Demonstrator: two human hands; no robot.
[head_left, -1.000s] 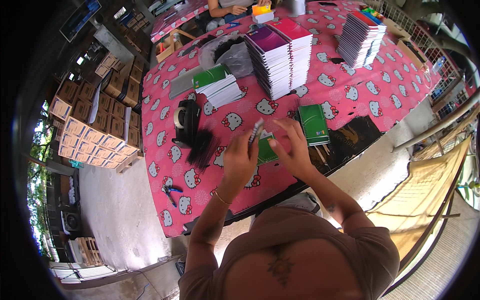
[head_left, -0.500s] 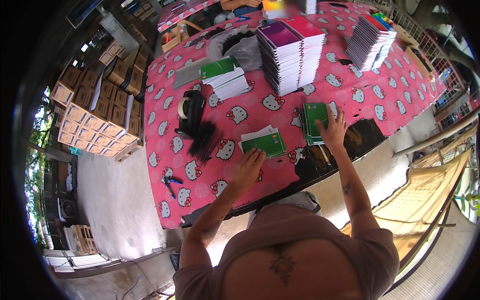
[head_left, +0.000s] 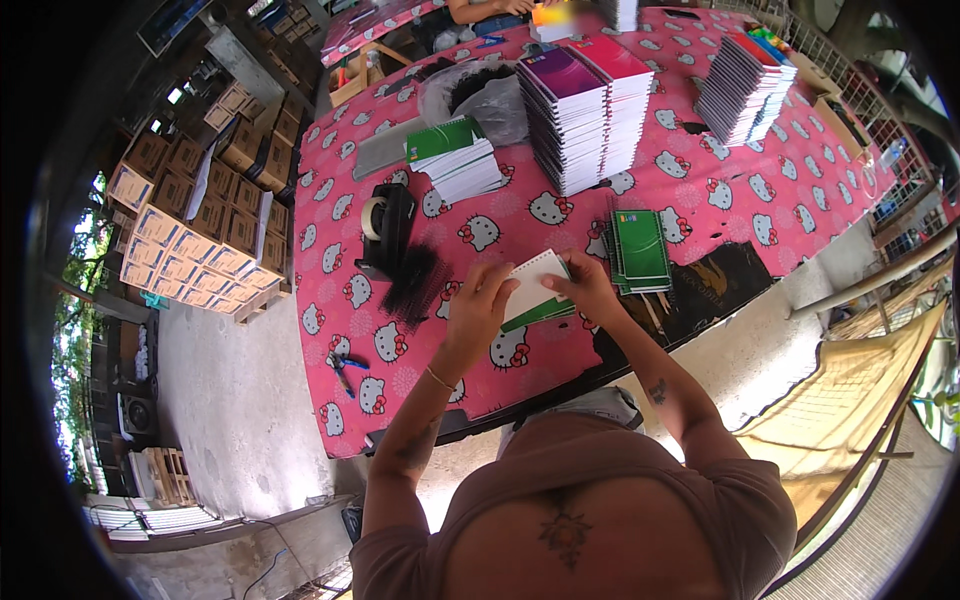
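Observation:
In front of me, both hands hold a small stack of white punched sheets (head_left: 534, 281), tilted up from the table. My right hand (head_left: 588, 292) pinches its right edge with the thumb on top. My left hand (head_left: 480, 298) closes on its left edge with curled fingers. Green covers (head_left: 540, 314) show below the sheets. Just right of my right hand lies a short pile of green notebooks (head_left: 640, 250). Left of my hands is a bunch of black wire binding coils (head_left: 418, 288). Farther off stands a fanned stack of sheets with green covers (head_left: 455, 160).
A black tape dispenser (head_left: 388, 230) sits beside the coils, with blue-handled pliers (head_left: 346, 370) nearer the left edge. Tall stacks of purple and red notebooks (head_left: 585, 125) rise beyond my hands. Another notebook stack (head_left: 742, 95) stands far right. Boxes (head_left: 195, 215) are piled left of the table.
My right hand has left the green notebook pile and moved left to the sheets. My left hand has moved up slightly. The sheets are now lifted and tilted, white side showing.

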